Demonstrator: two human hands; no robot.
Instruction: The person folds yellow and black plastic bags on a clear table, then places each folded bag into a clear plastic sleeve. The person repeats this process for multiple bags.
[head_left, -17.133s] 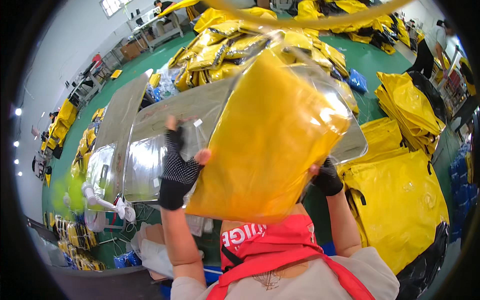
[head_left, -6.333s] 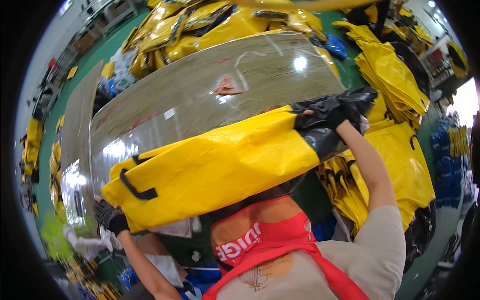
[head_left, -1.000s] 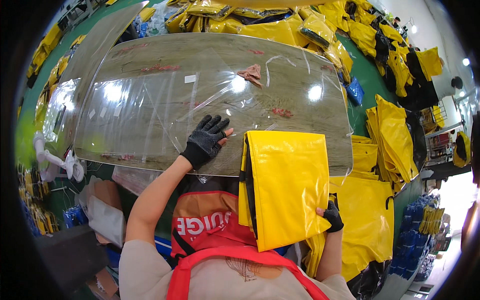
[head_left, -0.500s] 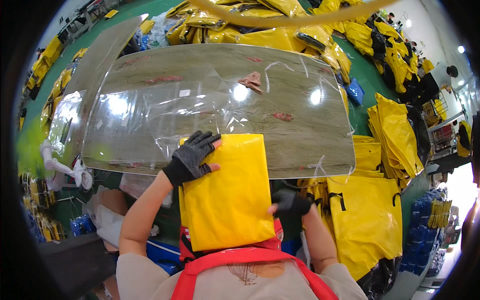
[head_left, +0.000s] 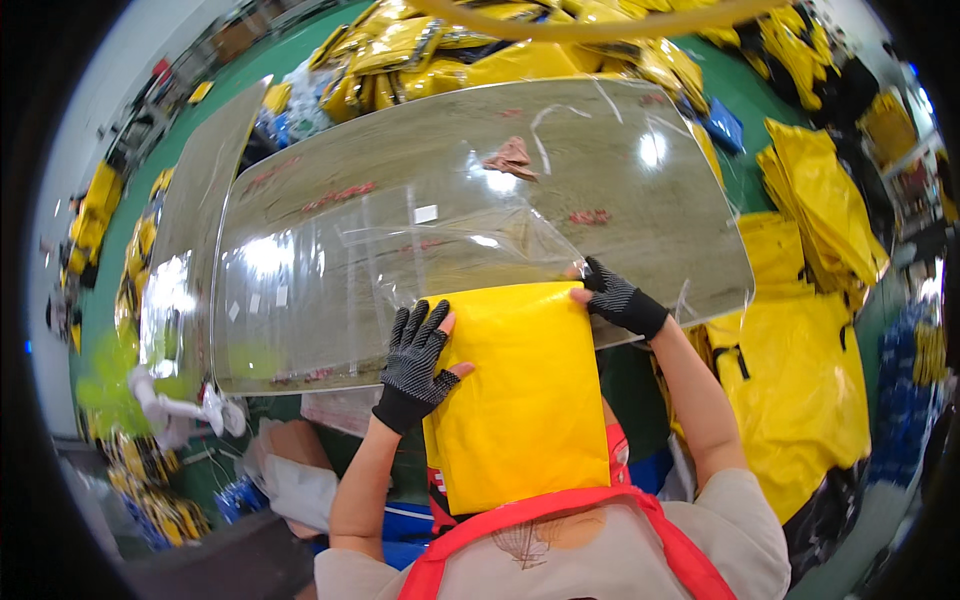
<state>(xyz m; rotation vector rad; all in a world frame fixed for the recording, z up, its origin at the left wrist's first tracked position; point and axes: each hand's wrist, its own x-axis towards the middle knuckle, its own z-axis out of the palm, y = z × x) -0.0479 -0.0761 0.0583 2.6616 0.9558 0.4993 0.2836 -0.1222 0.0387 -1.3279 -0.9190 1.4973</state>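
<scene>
A workshop with a green floor and heaps of yellow bags surrounds a glossy table (head_left: 330, 290). The left hand (head_left: 415, 365), in a dotted black glove, lies spread and flat on the left edge of a folded yellow bag (head_left: 520, 395); the right hand (head_left: 618, 297) pinches its far right corner. The bag stands half on the table's near edge, its top meeting a clear plastic sleeve (head_left: 450, 255) lying on the table. Folding looks finished; the bag is not yet inside the sleeve.
</scene>
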